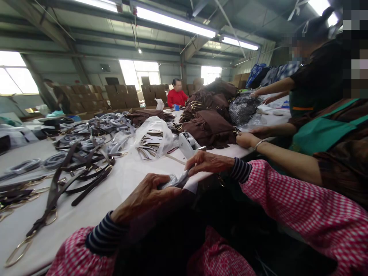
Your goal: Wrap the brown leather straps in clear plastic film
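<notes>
Two sleeved hands (151, 193) (211, 161), one gray bundle (174, 181) held

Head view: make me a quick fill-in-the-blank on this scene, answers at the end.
The left hand and right hand hold one small bundle at the edge of the white ____. The person in the middle background wears a ____ top. The apron at far right is ____. The brown pile lies to the ____ of the ringed straps.

Missing words: table; red; green; right.
</notes>
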`<state>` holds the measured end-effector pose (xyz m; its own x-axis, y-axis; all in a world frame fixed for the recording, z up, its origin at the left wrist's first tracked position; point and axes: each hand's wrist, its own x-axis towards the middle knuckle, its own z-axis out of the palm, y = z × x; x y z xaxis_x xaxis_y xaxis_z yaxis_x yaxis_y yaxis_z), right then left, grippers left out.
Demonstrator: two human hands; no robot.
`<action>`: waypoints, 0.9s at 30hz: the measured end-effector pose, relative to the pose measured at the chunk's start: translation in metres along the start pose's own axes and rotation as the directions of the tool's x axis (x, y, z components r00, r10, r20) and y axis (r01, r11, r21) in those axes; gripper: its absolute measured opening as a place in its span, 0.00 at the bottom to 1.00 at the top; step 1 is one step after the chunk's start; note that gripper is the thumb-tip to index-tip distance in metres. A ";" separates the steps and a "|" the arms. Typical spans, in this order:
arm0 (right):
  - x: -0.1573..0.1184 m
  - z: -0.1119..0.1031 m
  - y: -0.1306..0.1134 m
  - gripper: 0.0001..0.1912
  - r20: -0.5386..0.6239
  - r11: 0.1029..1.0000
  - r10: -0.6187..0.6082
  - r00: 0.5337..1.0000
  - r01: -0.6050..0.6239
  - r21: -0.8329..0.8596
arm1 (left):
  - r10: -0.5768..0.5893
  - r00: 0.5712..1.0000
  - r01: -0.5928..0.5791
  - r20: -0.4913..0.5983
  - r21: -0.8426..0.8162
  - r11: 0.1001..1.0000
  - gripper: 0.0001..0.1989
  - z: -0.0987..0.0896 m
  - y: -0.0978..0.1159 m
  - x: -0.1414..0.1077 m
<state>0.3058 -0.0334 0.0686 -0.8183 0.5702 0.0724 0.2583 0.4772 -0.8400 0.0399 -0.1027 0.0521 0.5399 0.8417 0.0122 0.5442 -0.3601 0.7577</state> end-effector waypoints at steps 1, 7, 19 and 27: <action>0.000 0.002 0.000 0.18 -0.026 0.999 -0.025 0.999 0.024 -0.030 | -0.010 0.999 0.013 0.037 -0.064 0.998 0.25 -0.002 -0.001 0.001; 0.006 0.018 0.010 0.19 -0.072 0.610 -0.356 0.932 0.174 -0.773 | 0.139 0.989 -0.143 0.055 0.094 0.985 0.24 -0.018 -0.014 0.014; 0.043 0.020 0.071 0.22 0.174 0.332 -0.277 0.945 0.264 -0.906 | 0.293 0.944 -0.322 0.154 0.630 0.707 0.12 -0.015 -0.048 0.054; 0.047 0.020 0.067 0.13 0.206 0.328 -0.252 0.946 0.284 -0.901 | 0.325 0.937 -0.308 0.125 0.732 0.607 0.14 0.002 -0.051 0.045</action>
<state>0.2748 0.0122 0.0050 -0.9446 0.2813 0.1689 0.3152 0.9209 0.2293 0.0376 -0.0477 0.0124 0.7632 0.6216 0.1767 0.6343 -0.7728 -0.0216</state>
